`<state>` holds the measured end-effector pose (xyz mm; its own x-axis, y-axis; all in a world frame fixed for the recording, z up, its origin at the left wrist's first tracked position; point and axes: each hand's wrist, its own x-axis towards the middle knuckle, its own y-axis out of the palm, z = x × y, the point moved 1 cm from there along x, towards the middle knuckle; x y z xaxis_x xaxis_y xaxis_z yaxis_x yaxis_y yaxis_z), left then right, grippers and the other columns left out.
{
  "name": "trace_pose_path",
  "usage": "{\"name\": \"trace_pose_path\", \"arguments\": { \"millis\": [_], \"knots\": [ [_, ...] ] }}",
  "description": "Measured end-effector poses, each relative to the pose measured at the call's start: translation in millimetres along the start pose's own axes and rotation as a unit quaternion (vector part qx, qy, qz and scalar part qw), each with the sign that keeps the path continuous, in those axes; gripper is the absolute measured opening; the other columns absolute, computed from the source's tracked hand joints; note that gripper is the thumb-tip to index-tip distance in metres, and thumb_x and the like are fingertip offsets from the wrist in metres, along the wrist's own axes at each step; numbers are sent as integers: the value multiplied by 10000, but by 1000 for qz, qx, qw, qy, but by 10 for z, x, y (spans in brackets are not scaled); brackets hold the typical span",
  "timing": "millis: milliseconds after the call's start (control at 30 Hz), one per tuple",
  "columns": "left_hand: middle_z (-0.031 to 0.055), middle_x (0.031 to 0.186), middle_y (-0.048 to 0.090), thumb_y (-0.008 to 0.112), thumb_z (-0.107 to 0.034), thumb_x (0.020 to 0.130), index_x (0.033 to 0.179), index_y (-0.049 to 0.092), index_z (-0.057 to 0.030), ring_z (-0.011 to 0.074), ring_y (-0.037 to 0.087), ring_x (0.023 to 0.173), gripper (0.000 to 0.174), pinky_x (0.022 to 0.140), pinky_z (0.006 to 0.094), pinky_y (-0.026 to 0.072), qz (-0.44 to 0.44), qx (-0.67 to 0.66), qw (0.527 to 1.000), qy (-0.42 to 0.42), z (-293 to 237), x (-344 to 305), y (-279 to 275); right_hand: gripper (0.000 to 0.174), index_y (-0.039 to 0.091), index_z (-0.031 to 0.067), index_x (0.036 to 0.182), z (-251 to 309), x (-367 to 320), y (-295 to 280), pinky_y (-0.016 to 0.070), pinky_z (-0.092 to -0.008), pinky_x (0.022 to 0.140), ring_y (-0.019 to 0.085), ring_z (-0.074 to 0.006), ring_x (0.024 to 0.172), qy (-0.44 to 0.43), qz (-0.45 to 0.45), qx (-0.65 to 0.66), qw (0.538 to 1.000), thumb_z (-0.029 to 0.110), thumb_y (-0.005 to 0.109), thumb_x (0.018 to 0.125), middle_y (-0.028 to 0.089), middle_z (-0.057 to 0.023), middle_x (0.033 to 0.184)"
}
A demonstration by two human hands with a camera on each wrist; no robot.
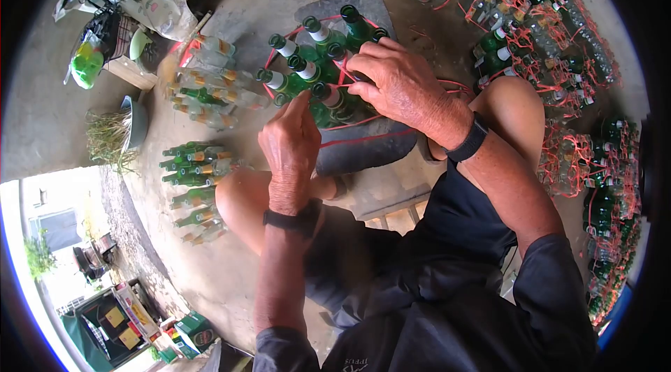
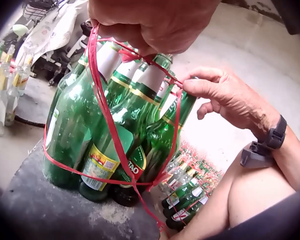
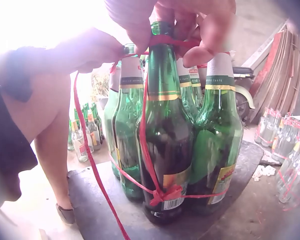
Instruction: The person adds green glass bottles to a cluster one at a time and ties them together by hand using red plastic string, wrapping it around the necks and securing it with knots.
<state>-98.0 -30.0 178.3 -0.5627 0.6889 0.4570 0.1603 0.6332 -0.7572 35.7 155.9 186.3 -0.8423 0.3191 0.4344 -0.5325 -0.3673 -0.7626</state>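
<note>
A bundle of green bottles (image 1: pixel 307 68) stands upright on a dark slab (image 1: pixel 370 148), with red twine (image 2: pixel 107 117) round its lower part and over the necks. At the near-left necks the left hand (image 1: pixel 290 138) pinches the twine, which hangs down from its fingers in the left wrist view. The right hand (image 1: pixel 402 82) holds the twine at a bottle neck on the right side, fingers curled about it. A red knot (image 3: pixel 166 195) lies low on the front bottle (image 3: pixel 165 135) in the right wrist view.
Loose clear bottles (image 1: pixel 217 85) and green bottles (image 1: pixel 192 162) stand on the floor at left. Many twine-tied bottle bundles (image 1: pixel 552 37) line the right side. A planter (image 1: pixel 133 124) stands at far left; bare knees flank the slab.
</note>
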Motion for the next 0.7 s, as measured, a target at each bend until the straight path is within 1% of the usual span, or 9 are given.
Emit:
{"name": "trace_pose_path", "arguments": {
  "millis": [300, 367, 400, 467, 500, 567, 600, 667, 700],
  "knots": [
    [217, 930, 759, 657, -45, 984, 1154, 805, -94, 431, 740, 812, 231, 678, 467, 578, 17, -14, 999, -41, 8, -66, 45, 299, 712, 85, 1086, -10, 10, 8, 551, -448, 844, 636, -324, 973, -6, -5, -4, 1000, 224, 846, 858, 657, -71, 1003],
    [214, 893, 760, 662, -44, 1014, 1163, 801, -77, 373, 757, 740, 207, 671, 418, 579, -67, -64, 995, -46, 2, -137, 145, 299, 712, 84, 1085, -14, 3, 24, 550, -447, 844, 637, -326, 972, -8, -4, -3, 1000, 223, 847, 857, 658, -71, 1002],
    [214, 893, 760, 662, -44, 1014, 1163, 801, -77, 373, 757, 740, 207, 671, 418, 579, -68, -65, 994, -47, -33, -171, 150, 300, 713, 82, 1085, -21, 7, 31, 550, -448, 842, 640, -326, 972, -12, -7, -7, 1000, 220, 848, 855, 662, -72, 1000],
    [184, 825, 748, 673, -45, 1035, 1150, 794, -62, 242, 719, 646, 168, 654, 352, 560, -61, -111, 981, -147, -100, -241, 137, 301, 713, 80, 1084, -29, 10, 26, 549, -449, 841, 642, -326, 971, -17, -8, -11, 1000, 217, 850, 853, 665, -73, 998],
    [184, 825, 748, 673, -45, 1035, 1150, 794, -62, 242, 719, 646, 168, 654, 352, 560, -62, -111, 981, -149, -116, -253, 153, 299, 714, 78, 1081, -26, 13, 15, 549, -450, 839, 644, -327, 970, -19, -11, -6, 1000, 211, 851, 851, 670, -73, 999],
    [146, 732, 683, 686, -52, 1039, 1133, 780, -49, 119, 600, 604, 133, 612, 308, 511, -99, -127, 974, -162, -129, -278, 162, 297, 716, 75, 1078, -27, 20, 23, 549, -451, 838, 646, -328, 969, -25, -11, 1, 1000, 205, 853, 849, 675, -74, 999],
    [146, 732, 683, 686, -52, 1039, 1133, 780, -49, 119, 600, 604, 133, 612, 308, 511, -100, -126, 973, -164, -135, -294, 152, 277, 700, 78, 1047, -35, 22, 29, 547, -461, 840, 641, -342, 972, -27, -16, 7, 999, 199, 843, 842, 662, -83, 988],
    [-9, 751, 650, 708, -97, 1053, 1129, 779, -11, 39, 508, 677, 135, 620, 240, 439, -79, -150, 960, -225, -141, -345, 132, 259, 685, 81, 1017, -34, 17, 25, 546, -472, 843, 637, -356, 976, -30, -18, 14, 999, 192, 834, 836, 650, -92, 978],
    [-9, 751, 650, 708, -97, 1053, 1129, 779, -11, 39, 508, 677, 135, 620, 240, 439, -81, -150, 958, -228, -118, -370, 151, 264, 692, 82, 1029, -16, 20, 3, 546, -472, 843, 636, -354, 970, -23, -12, 12, 1000, 195, 835, 837, 652, -91, 977]
  ]
}}
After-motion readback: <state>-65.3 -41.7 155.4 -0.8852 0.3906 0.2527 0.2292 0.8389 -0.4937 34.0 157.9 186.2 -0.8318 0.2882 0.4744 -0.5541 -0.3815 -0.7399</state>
